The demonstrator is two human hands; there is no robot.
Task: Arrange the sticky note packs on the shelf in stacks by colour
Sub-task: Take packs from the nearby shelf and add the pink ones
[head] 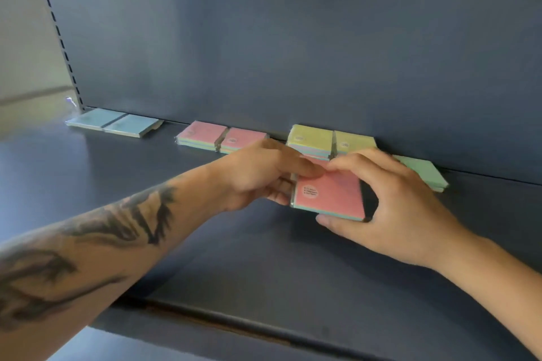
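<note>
Dark shelf (pixel 88 173) with upright back panel (pixel 264 53); packs lie in a row along the back edge. Left forearm (pixel 88 243), tattooed, enters from 8 o'clock; the right from 4 o'clock. Left hand (pixel 258 173), thumb on top and fingers curled beneath, and right hand (pixel 390 208), fingers over the far edge and thumb under the near corner, together grip one pink pack (pixel 328 196), held just above the shelf at the centre, in front of the yellow packs (pixel 331 141). Pink packs (pixel 223 138) lie at 11 o'clock of it, touching side by side; blue packs (pixel 114 123) at far 10 o'clock; green pack (pixel 425 173) at 3 o'clock, partly hidden by the right hand. Judged progress: colours are already grouped; the held pink pack remains to be set on its group, and stack heights are low.
</note>
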